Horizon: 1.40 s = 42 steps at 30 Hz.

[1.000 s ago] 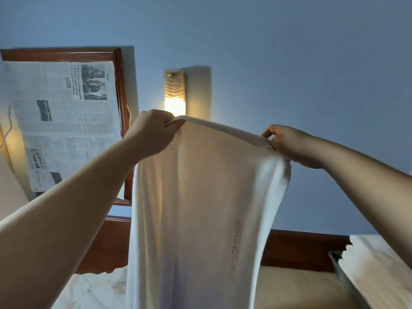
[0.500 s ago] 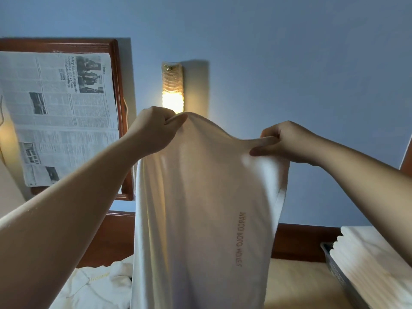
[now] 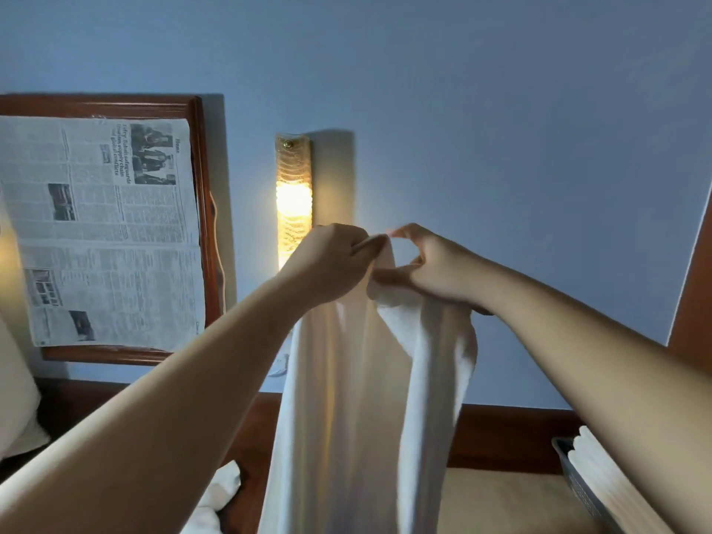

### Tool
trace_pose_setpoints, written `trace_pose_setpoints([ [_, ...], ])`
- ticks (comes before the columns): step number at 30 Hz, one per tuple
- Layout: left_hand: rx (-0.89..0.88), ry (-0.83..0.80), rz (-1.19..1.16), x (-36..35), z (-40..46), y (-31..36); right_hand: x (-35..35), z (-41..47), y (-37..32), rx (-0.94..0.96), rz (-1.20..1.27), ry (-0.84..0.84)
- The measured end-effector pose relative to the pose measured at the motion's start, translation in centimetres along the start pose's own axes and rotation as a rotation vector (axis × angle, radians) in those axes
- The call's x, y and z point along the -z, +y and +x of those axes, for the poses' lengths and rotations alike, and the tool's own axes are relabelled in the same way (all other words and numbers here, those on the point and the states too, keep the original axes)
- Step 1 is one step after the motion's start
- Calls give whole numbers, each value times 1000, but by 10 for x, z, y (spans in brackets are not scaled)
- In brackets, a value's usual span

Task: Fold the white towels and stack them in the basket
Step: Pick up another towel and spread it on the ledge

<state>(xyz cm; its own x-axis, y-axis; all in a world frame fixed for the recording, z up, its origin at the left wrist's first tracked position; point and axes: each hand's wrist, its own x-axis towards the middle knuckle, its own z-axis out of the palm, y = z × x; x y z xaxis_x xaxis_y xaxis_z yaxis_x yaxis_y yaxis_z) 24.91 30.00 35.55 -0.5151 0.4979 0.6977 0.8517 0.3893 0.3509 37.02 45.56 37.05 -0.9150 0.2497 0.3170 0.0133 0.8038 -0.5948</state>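
1. Hanging from both raised hands, the white towel [image 3: 358,398] drapes lengthwise at scene centre
2. Left hand [image 3: 327,264] pinches its top corner, fingers curled
3. Right hand [image 3: 435,267] grips the other corner, touching the left
4. Basket [image 3: 578,491] with folded towels [image 3: 612,483] sits near right
5. Wall lamp [image 3: 293,198] glows far behind

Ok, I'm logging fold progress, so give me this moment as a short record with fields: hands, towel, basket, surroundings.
left hand: left hand pinches the towel's top edge
right hand: right hand grips the top edge too, close beside the left
towel: white towel held up, hanging doubled lengthwise
basket: grey basket at lower right, folded towels stacked in it
unfolded: loose towels at lower left
surroundings: lit wall lamp, newspaper over a wooden frame
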Motion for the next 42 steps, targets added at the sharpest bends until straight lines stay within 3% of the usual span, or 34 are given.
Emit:
trace_pose_setpoints([
  [6, -58, -10, -68, -8, -5, -7, 3, 8, -10, 95, -134, 49],
  [13, -74, 108, -68, -51, -46, -47, 12, 12, 8, -8, -370, 220],
  [22, 349, 63, -255, -130, -102, -74, 15, 1, 45, -89, -424, 283],
  [26, 228, 148, -201, -104, -76, -60, 25, -4, 64, -143, -562, 202],
  [30, -39, 48, -118, -76, -33, -11, 2, -6, 54, -19, -394, -28],
  [34, -196, 15, -152, -60, -10, 17, 3, 10, 48, 77, -259, 133],
  [42, 47, 7, -190, -109, -62, -47, 30, 1, 68, 15, -302, 185],
])
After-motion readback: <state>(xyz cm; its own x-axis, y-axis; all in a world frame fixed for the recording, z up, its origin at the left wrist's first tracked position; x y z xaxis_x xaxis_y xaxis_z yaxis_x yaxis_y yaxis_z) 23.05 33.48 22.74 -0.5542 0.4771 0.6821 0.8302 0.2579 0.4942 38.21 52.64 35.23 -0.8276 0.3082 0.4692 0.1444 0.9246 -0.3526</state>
